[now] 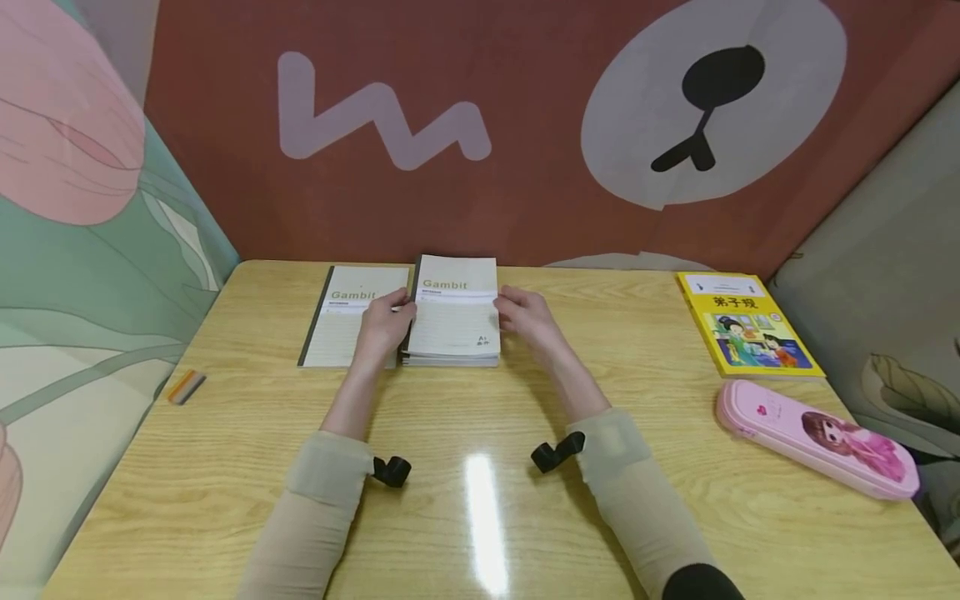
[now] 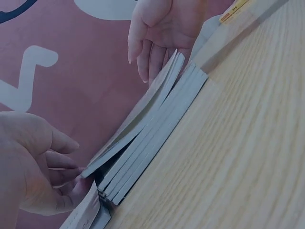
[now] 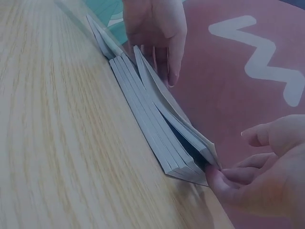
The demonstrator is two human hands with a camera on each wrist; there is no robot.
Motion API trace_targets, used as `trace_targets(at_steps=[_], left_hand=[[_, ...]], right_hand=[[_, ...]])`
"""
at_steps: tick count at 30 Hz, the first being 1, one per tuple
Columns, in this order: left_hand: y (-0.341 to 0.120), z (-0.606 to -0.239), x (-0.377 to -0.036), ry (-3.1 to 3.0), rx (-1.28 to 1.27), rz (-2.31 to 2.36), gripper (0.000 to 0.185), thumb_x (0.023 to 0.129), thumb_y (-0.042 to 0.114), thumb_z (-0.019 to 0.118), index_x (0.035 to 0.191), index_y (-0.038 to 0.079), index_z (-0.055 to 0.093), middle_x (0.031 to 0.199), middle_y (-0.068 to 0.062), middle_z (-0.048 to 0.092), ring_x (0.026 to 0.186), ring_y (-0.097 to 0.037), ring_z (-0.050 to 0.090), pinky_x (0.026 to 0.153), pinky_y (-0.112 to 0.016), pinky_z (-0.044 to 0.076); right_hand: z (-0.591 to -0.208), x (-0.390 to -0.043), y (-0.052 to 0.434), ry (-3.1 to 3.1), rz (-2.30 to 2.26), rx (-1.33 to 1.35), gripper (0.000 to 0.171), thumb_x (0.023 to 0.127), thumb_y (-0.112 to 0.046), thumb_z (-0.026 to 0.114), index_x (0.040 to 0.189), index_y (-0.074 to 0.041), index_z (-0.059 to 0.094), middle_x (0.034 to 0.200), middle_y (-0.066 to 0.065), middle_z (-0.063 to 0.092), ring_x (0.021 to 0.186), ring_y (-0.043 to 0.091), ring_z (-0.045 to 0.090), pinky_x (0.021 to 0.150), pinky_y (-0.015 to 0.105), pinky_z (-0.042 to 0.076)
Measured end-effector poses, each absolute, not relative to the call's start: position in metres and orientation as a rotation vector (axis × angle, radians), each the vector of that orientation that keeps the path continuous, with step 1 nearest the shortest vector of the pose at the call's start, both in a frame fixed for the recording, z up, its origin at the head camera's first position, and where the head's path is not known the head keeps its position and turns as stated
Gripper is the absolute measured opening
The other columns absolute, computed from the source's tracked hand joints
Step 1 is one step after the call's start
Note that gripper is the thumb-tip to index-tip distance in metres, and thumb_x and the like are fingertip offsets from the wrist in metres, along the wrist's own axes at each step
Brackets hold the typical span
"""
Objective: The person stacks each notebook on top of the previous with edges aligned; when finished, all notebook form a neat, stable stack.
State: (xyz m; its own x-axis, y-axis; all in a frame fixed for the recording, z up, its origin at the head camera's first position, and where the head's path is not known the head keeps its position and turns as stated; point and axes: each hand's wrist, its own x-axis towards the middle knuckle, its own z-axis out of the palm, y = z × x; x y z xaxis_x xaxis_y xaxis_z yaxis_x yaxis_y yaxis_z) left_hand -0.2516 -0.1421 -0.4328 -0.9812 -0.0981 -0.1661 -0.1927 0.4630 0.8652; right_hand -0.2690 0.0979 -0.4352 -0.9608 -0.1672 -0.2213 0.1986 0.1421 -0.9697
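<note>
A stack of notebooks [image 1: 450, 362] with pale covers marked "Gambit" lies near the far edge of the table. Its top notebook [image 1: 454, 323] is bowed, with both side edges raised off the ones below, as the wrist views show. At the dark spine, my left hand [image 1: 384, 325] holds the left edge with curled fingers. My right hand [image 1: 529, 318] grips the opposite edge, its thumb [image 3: 221, 186] against the lifted corner. Another Gambit notebook [image 1: 341, 333] lies flat to the left of the stack, partly covered by the left hand.
A yellow picture book [image 1: 750, 325] lies at the far right, with a pink pencil case [image 1: 817, 437] nearer me. On the left edge of the table sits a small striped eraser-like block [image 1: 187, 387]. A reddish-brown wall panel [image 1: 525, 208] stands behind the wooden table [image 1: 420, 517].
</note>
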Motion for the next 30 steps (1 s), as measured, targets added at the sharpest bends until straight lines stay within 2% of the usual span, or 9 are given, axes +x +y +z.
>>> trace_targets(at_steps=[7, 16, 30], left_hand=[[-0.1423, -0.4298, -0.2508, 2.621, -0.25, 1.529, 0.053, 0.105, 0.023, 0.048, 0.155, 0.006, 0.044, 0.153, -0.014, 0.056, 0.145, -0.032, 0.049, 0.122, -0.045, 0.041], [-0.1484, -0.4285, -0.2537, 2.584, -0.265, 1.498, 0.049, 0.107, 0.027, 0.048, 0.152, 0.008, 0.049, 0.158, -0.012, 0.049, 0.153, -0.033, 0.038, 0.129, -0.045, 0.03], [-0.1503, -0.4244, -0.2527, 2.546, -0.288, 1.475, 0.048, 0.107, 0.03, 0.047, 0.149, 0.008, 0.053, 0.158, -0.012, 0.051, 0.153, -0.031, 0.038, 0.128, -0.046, 0.032]], right_hand=[[-0.4342, -0.2693, 0.0984, 2.158, -1.873, 0.018, 0.059, 0.108, -0.018, 0.051, 0.159, 0.003, 0.03, 0.169, 0.017, 0.03, 0.153, 0.03, 0.038, 0.12, 0.046, 0.044], [-0.4339, -0.2695, 0.0958, 2.193, -1.844, 0.033, 0.059, 0.107, -0.017, 0.052, 0.158, 0.004, 0.031, 0.167, 0.019, 0.032, 0.149, 0.031, 0.044, 0.12, 0.043, 0.045], [-0.4332, -0.2678, 0.0946, 2.236, -1.804, 0.045, 0.057, 0.106, -0.014, 0.052, 0.157, 0.005, 0.033, 0.165, 0.021, 0.035, 0.145, 0.031, 0.049, 0.117, 0.043, 0.048]])
